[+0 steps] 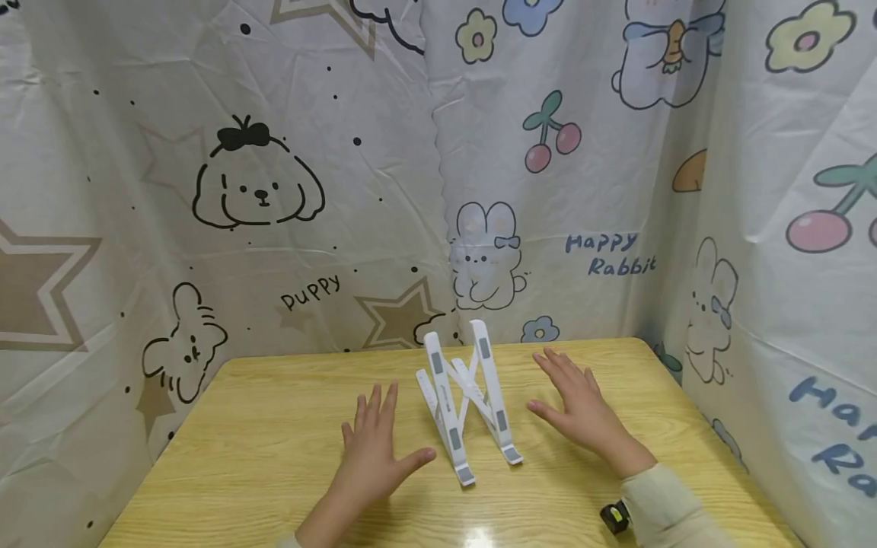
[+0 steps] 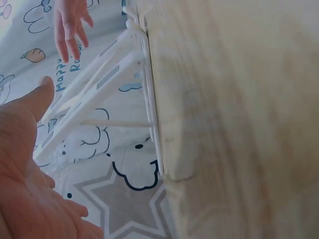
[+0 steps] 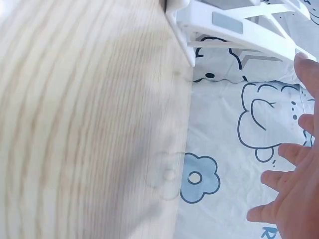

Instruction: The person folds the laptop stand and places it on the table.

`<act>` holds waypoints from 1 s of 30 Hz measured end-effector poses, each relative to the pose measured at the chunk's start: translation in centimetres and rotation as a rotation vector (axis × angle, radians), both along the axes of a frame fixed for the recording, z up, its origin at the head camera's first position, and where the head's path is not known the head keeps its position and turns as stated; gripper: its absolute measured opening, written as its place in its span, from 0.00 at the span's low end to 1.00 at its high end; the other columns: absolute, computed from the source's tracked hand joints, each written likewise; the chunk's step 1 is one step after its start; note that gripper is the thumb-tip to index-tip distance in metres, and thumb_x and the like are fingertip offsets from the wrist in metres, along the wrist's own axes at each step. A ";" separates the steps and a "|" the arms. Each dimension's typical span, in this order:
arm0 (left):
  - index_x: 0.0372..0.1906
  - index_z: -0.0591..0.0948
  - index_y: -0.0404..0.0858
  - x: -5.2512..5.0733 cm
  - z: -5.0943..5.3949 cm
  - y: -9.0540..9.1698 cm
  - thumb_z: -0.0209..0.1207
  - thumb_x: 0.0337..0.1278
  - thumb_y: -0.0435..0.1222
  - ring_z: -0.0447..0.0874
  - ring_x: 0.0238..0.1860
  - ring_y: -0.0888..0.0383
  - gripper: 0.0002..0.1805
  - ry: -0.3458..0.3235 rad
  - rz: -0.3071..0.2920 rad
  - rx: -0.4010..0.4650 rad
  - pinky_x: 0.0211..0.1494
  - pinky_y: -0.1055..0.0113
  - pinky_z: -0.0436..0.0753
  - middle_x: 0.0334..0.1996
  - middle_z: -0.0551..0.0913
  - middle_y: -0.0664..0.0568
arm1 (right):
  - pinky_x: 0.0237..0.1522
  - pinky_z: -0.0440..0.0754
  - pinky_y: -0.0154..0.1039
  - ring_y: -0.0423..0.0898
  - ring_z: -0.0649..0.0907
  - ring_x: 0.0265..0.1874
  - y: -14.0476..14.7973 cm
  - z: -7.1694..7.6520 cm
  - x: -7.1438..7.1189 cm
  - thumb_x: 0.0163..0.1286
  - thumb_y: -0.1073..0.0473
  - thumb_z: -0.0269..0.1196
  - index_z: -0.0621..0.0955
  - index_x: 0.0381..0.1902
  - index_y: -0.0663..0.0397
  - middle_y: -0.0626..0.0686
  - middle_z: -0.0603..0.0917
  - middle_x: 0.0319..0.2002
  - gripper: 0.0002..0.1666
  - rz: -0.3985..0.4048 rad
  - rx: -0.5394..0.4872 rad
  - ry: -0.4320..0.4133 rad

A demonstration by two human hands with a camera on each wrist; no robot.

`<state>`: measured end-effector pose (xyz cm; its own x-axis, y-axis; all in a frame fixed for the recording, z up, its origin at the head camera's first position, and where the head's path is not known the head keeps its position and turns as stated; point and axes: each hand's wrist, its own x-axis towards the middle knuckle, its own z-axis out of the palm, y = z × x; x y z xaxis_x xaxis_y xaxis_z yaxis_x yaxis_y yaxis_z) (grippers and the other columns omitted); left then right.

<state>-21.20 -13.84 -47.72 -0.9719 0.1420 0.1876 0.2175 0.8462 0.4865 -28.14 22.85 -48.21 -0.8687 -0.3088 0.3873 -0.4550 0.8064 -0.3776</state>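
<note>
A white folding laptop stand (image 1: pixel 448 403) with grey pads stands unfolded on the wooden table, its lipped ends toward me. To its left, my left hand (image 1: pixel 373 457) hovers with fingers spread and thumb pointing at the stand, apart from it. On the other side my right hand (image 1: pixel 582 411) is held above the table, fingers extended, also holding nothing. The left wrist view shows the stand (image 2: pixel 94 94) side-on, raised at a slant from its base. In the right wrist view part of the stand (image 3: pixel 239 30) appears at the top, near the thumb of the right hand (image 3: pixel 299 184).
The light wooden table (image 1: pixel 274 434) is enclosed by a white curtain (image 1: pixel 384 190) printed with puppies, rabbits, stars and flowers, hanging behind it and at both sides. A small black device (image 1: pixel 614 517) sits at the right wrist by the sleeve.
</note>
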 end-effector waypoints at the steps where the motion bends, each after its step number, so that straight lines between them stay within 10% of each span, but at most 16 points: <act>1: 0.84 0.43 0.50 0.2 0.0 0.1 0.61 0.45 0.75 0.34 0.81 0.31 0.67 -0.001 0.004 0.023 0.70 0.18 0.45 0.83 0.43 0.37 | 0.73 0.46 0.77 0.65 0.57 0.79 -0.1 0.0 0.0 0.67 0.39 0.69 0.59 0.81 0.41 0.57 0.58 0.81 0.51 0.002 -0.017 -0.012; 13: 0.84 0.44 0.48 0.4 -0.7 1.4 0.73 0.51 0.57 0.54 0.77 0.32 0.64 -0.026 0.049 0.274 0.71 0.32 0.68 0.79 0.54 0.35 | 0.71 0.66 0.68 0.64 0.67 0.74 -0.9 -0.6 -0.1 0.73 0.43 0.65 0.63 0.79 0.47 0.60 0.66 0.76 0.44 0.034 -0.157 -0.114; 30: 0.67 0.71 0.32 0.1 -1.2 3.8 0.70 0.62 0.39 0.79 0.56 0.42 0.33 -0.097 0.099 0.620 0.56 0.50 0.84 0.60 0.78 0.37 | 0.61 0.81 0.55 0.57 0.81 0.61 -2.0 -1.7 -1.1 0.73 0.49 0.66 0.72 0.72 0.52 0.58 0.80 0.65 0.33 0.081 -0.422 -0.296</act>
